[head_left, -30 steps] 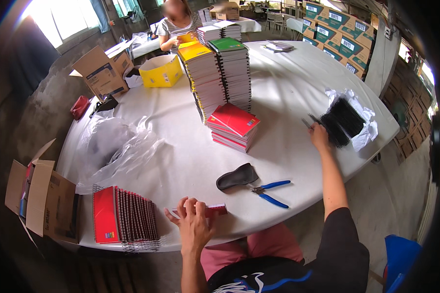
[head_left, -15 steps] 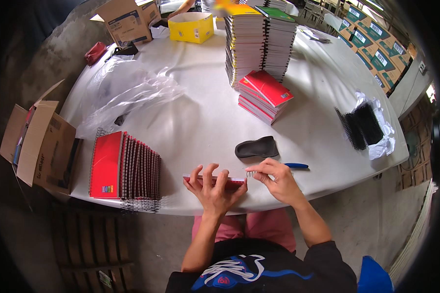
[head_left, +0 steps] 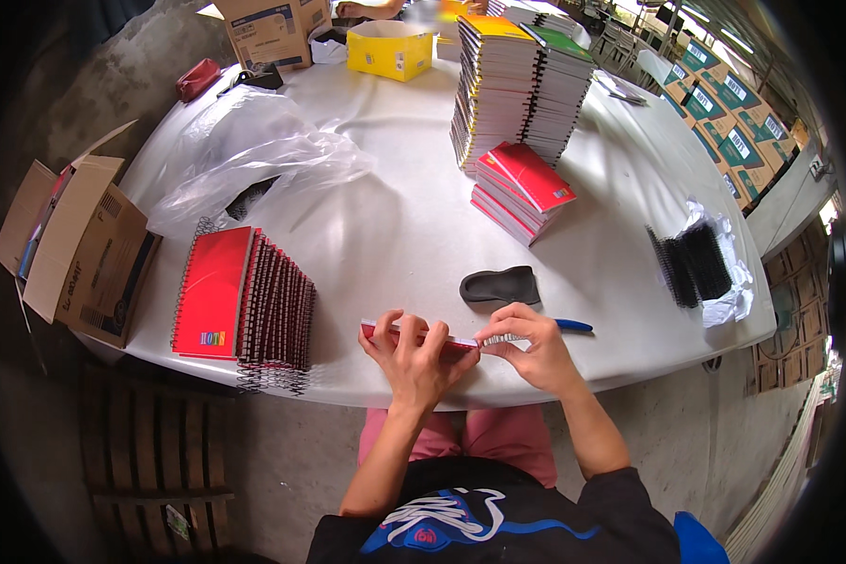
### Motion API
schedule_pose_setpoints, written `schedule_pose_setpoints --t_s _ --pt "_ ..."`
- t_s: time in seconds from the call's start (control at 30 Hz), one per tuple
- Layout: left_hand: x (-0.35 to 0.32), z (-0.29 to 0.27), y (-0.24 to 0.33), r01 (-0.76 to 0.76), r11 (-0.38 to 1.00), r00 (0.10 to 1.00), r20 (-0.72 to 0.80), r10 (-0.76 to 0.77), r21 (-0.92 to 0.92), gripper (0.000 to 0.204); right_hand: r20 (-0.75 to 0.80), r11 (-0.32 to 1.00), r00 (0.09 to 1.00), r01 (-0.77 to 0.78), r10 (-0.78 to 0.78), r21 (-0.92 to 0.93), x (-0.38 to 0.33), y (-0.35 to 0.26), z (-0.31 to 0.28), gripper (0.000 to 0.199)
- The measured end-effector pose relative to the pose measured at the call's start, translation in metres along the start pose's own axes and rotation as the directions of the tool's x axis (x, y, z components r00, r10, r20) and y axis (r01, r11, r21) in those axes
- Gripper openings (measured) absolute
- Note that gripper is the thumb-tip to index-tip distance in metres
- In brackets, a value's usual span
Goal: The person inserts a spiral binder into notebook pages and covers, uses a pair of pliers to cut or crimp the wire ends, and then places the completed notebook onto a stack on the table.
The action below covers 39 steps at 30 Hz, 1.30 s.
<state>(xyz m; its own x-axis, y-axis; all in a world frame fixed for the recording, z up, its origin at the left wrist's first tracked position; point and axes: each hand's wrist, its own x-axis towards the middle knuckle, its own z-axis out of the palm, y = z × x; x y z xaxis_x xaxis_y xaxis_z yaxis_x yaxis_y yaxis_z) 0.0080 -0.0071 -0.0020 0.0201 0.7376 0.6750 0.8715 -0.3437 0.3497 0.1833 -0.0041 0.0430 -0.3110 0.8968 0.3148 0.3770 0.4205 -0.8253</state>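
My left hand [head_left: 414, 362] is wrapped over a small red notebook [head_left: 453, 347], holding it edge-up close to the table's near edge. At the notebook's right end, my right hand [head_left: 534, 350] pinches a wire spiral coil [head_left: 504, 338] between thumb and fingers. The coil touches the notebook's corner; how far it runs into the holes is hidden. Just beyond my hands lies a black, sole-shaped piece [head_left: 500, 285]. Beside my right hand rests a slim blue-handled object [head_left: 573, 326], partly covered by the fingers.
Spiral-bound red notebooks [head_left: 214, 296] are stacked at left, near an open carton [head_left: 94, 254] and clear plastic [head_left: 263, 155]. Red notebooks [head_left: 526, 179] sit before tall yellow- and green-covered stacks [head_left: 498, 85]. Black coils [head_left: 696, 263] lie on paper at right. A yellow box [head_left: 390, 54] stands behind.
My left fingers have come down from a raised spread to close over the notebook. My right hand remains at its end with the coil. The whole view has shifted slightly.
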Motion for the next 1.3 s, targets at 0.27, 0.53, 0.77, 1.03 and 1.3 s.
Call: schedule_pose_setpoints --t_s 0.27,0.53,0.77,1.03,1.3 --pt "0.001 0.004 -0.005 -0.041 0.998 0.998 0.055 0.038 0.044 0.041 0.205 0.937 0.917 -0.35 0.342 0.002 0.009 -0.019 -0.011 0.023" --pt "0.005 -0.011 -0.009 -0.038 0.998 0.988 0.146 0.045 -0.049 0.042 0.266 0.995 0.959 -0.094 0.101 -0.042 0.012 0.007 -0.015 0.023" --pt "0.01 -0.016 -0.01 -0.043 0.984 0.996 0.074 0.056 -0.171 0.053 0.132 0.754 0.989 0.131 -0.059 -0.644 0.038 0.063 -0.035 0.027" --pt "0.001 -0.01 -0.017 -0.012 0.981 0.997 0.079 0.028 -0.192 0.057 0.355 0.903 0.933 -0.196 0.052 0.382 0.034 0.052 -0.008 0.028" --pt "0.009 -0.008 -0.019 -0.014 0.976 0.996 0.087 0.034 -0.217 0.058 0.071 0.974 0.972 -0.217 0.222 -0.073 0.056 0.043 -0.015 0.019"
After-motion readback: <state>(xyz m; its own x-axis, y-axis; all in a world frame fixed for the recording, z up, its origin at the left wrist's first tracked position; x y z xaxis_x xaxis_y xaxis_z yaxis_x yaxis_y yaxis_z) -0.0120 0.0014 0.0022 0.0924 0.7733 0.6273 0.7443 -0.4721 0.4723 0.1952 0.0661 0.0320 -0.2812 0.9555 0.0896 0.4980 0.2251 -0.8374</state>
